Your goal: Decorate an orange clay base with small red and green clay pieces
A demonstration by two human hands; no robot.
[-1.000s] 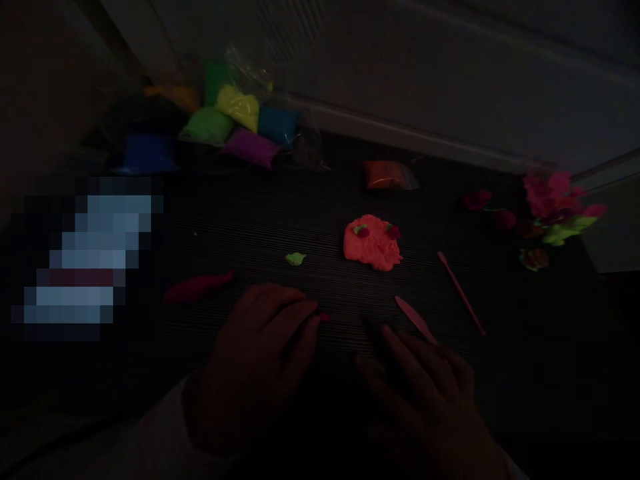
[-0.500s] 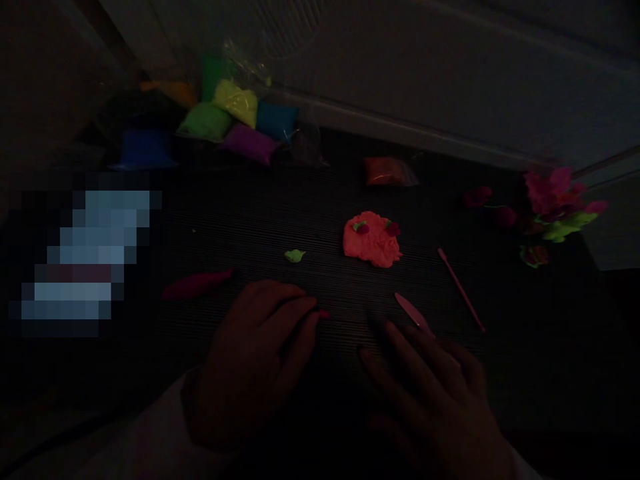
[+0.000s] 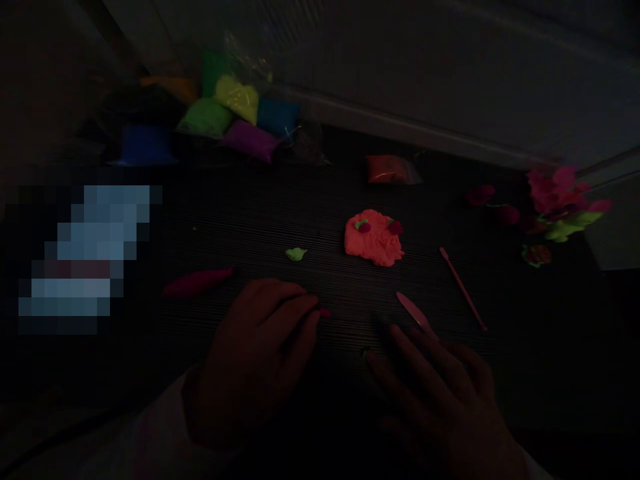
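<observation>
Between the thumb and fingertips of my left hand (image 3: 265, 347) is a small piece of dark pink clay (image 3: 325, 313). My right hand (image 3: 440, 393) lies low over the dark table with its fingers stretched out and apart. By its index fingertip is a tiny dark green bit (image 3: 365, 354). A pink clay knife (image 3: 414, 309) lies just beyond these fingers, its lower end hidden by them. Further up sits a flat coral clay slab (image 3: 373, 248) bearing two small dark red and green pieces. A light green clay leaf (image 3: 297, 254) rests left of the slab.
A thin pink stick tool (image 3: 463, 288) lies on the right, below pink clay flowers (image 3: 560, 193). Several bagged clay packs (image 3: 207, 119) are heaped at the back left. An orange pack (image 3: 390, 170) lies behind the slab. At left are a magenta clay roll (image 3: 199, 283) and a blurred-out screen (image 3: 95, 247).
My right hand has shifted slightly right and away from the left, and the tiny green bit now shows by its fingertip. My left hand keeps its pinch on the pink clay.
</observation>
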